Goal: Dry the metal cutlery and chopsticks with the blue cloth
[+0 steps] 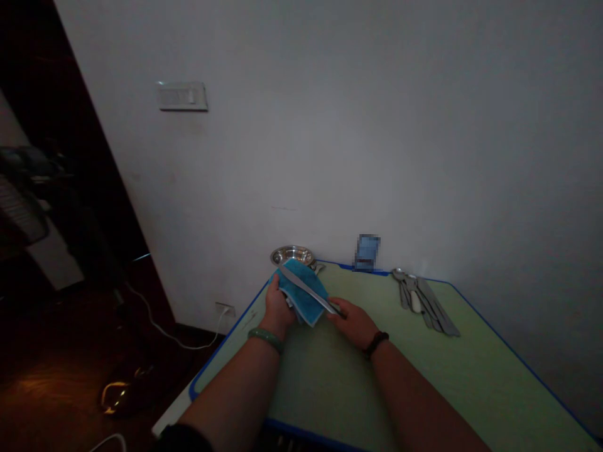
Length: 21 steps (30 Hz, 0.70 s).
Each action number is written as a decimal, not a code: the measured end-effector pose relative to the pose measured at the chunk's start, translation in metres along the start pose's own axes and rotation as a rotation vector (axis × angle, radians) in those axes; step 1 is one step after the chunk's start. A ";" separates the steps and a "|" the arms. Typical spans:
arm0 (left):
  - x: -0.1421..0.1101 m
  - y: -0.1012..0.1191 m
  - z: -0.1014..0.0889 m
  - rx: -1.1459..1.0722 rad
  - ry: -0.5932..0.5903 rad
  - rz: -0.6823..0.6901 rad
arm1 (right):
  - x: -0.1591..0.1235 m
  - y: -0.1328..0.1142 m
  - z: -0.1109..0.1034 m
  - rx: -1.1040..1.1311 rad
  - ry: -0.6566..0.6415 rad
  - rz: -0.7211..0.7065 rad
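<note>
Green table point(475, 376) is standing against a white wall point(358, 125), a steel bowl point(293, 255) sitting just beyond the left hand point(277, 307), which is gripping a blue cloth point(301, 306) with a table knife point(306, 289) lying across it, the right hand point(354, 323) pinching the blade's end, and spoons and knives point(424, 304) lying to its right.

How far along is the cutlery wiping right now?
In hand: the left hand grips a blue terry towel against a flat steel table knife, whose end the right hand pinches. Left: a pile of steel spoons and knives lies on the green, blue-edged table. Done: nothing certain; a round shiny steel bowl sits at the far corner, its contents hidden.
</note>
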<state>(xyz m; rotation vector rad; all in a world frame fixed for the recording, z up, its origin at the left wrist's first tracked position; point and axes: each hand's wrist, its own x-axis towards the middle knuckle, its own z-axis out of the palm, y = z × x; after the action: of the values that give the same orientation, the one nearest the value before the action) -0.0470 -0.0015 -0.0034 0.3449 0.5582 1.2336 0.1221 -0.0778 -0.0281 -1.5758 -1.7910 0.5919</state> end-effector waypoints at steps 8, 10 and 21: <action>-0.003 -0.010 0.002 -0.021 -0.068 -0.082 | 0.010 0.004 0.007 0.055 0.056 0.133; -0.004 -0.013 0.002 -0.019 -0.088 -0.096 | 0.011 0.002 0.006 0.065 0.005 0.077; -0.005 -0.012 0.004 -0.047 -0.026 -0.061 | 0.001 -0.019 0.000 0.151 -0.089 0.212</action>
<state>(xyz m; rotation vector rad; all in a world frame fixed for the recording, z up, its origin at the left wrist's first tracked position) -0.0367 -0.0100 -0.0055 0.3024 0.5130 1.1798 0.1094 -0.0795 -0.0143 -1.6680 -1.6113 0.8891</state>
